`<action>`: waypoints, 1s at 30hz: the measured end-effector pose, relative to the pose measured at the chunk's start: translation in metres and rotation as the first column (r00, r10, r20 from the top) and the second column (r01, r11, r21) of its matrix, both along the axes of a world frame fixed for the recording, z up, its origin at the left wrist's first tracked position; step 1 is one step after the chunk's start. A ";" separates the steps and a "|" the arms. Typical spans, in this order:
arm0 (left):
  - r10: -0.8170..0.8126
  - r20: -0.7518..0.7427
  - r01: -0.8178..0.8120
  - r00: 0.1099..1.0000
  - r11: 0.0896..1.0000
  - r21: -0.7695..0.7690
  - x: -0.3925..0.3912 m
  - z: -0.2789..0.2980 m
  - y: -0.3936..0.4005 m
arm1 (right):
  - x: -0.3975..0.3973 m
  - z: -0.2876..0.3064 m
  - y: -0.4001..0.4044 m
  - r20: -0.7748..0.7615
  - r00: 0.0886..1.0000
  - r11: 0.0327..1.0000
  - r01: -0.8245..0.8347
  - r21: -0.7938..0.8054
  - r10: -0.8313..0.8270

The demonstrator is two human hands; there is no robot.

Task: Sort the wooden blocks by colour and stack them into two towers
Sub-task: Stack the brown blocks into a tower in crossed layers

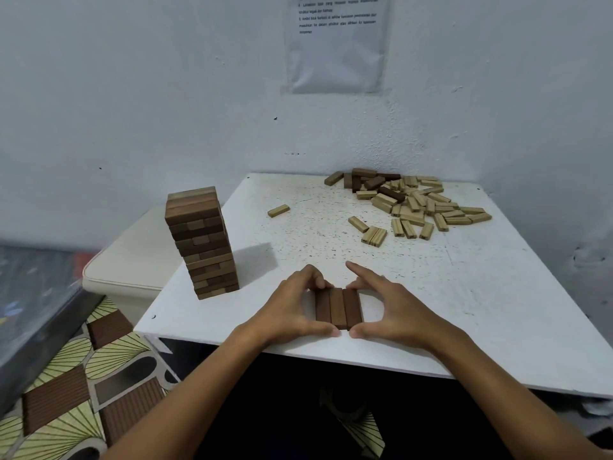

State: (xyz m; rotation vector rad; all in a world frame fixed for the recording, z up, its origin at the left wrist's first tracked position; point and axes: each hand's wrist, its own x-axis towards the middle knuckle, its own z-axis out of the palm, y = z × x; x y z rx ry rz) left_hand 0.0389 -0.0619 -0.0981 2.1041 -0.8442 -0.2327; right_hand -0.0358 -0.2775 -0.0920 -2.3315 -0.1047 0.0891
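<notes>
Three dark brown blocks (337, 307) lie side by side near the front edge of the white table (497, 310). My left hand (292, 310) holds their left side, fingers at the far end and thumb at the near end. My right hand (391, 307) holds the right side the same way, its index finger lifted and pointing away. A tall tower of mostly dark blocks (202, 242) stands at the table's left edge. A loose pile of light blocks with a few dark ones (414, 204) lies at the back right. One light block (278, 210) lies alone.
The table stands in a corner of white walls, with a printed sheet (335, 44) taped above it. A cream box (132, 257) sits left of the table, close behind the tower. Patterned floor covering (76, 393) shows at lower left.
</notes>
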 end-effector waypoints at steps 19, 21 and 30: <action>0.021 0.027 -0.021 0.999 1.000 0.020 -0.001 0.002 0.000 | 0.001 0.000 0.003 0.010 1.000 1.000 -0.007 0.000 0.007; 0.027 0.026 -0.027 0.999 1.000 0.016 0.000 0.001 0.000 | 0.002 -0.001 0.004 0.013 1.000 1.000 -0.005 0.020 0.005; 0.037 -0.048 -0.038 0.998 0.999 -0.021 0.009 0.017 -0.004 | 0.009 0.014 0.004 0.061 0.998 0.998 0.005 0.069 -0.009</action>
